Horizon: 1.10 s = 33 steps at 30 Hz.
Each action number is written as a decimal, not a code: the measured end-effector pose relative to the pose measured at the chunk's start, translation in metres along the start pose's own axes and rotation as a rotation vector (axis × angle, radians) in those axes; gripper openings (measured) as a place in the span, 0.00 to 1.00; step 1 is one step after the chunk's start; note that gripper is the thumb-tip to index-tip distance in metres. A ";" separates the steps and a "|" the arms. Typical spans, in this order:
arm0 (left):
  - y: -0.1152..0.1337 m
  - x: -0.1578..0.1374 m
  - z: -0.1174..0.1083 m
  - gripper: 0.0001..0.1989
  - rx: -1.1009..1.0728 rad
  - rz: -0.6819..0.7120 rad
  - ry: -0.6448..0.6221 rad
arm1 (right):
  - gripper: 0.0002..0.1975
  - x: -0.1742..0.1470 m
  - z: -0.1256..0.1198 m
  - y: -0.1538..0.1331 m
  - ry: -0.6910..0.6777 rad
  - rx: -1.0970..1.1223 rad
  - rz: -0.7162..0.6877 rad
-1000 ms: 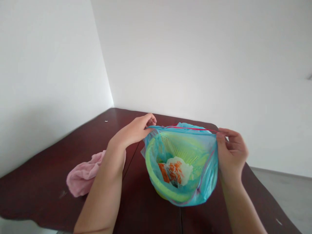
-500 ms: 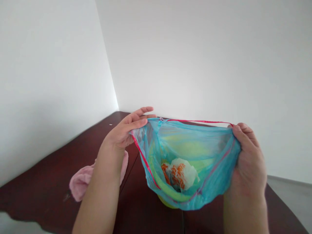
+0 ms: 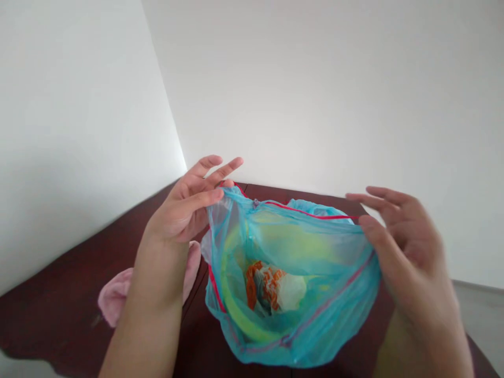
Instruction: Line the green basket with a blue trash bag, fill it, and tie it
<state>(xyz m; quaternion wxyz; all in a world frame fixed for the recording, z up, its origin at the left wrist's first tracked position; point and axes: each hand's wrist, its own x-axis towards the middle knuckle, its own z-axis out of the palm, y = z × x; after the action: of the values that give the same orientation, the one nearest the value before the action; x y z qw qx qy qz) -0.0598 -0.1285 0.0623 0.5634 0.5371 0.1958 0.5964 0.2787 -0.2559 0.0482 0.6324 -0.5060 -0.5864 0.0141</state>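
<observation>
A translucent blue drawstring garbage bag (image 3: 334, 310) lines a yellow-green bin (image 3: 232, 304), its mouth spread wide. Crumpled plastic with orange print (image 3: 275, 286) lies inside. My left hand (image 3: 185, 202) pinches the bag's rim at the far left between thumb and finger, other fingers raised. At the opposite side my right hand (image 3: 413, 252) has its thumb on the rim, where the red drawstring (image 3: 315, 214) ends against it. Two of its fingers stick out loosely; the grip behind the thumb is partly hidden. The red cord is pulled out along the back of the mouth.
A pink cloth (image 3: 116, 296) lies on the dark red-brown table (image 3: 79, 294), partly behind my left forearm. White walls (image 3: 295, 94) meet in a corner beyond the table. Pale floor (image 3: 480, 310) shows past the right edge.
Both hands have moved apart, and the right hand's fingers have opened out. The bag's mouth has shifted left and lower in view, and a blue fold now shows behind its back rim.
</observation>
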 end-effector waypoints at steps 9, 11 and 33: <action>0.001 -0.004 0.002 0.15 0.002 0.159 0.033 | 0.08 -0.003 0.005 0.015 -0.339 -0.090 0.108; 0.003 -0.003 -0.005 0.16 -0.044 0.187 -0.015 | 0.06 0.000 0.006 0.012 -0.100 0.025 0.078; 0.006 0.005 -0.030 0.11 0.821 0.095 0.099 | 0.08 0.012 0.025 0.017 0.596 0.526 0.048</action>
<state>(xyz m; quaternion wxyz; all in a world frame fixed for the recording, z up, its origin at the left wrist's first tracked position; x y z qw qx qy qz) -0.0875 -0.1144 0.0594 0.2646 0.6963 0.4191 0.5191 0.2735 -0.2242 0.0406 0.8824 -0.3223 -0.3414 0.0311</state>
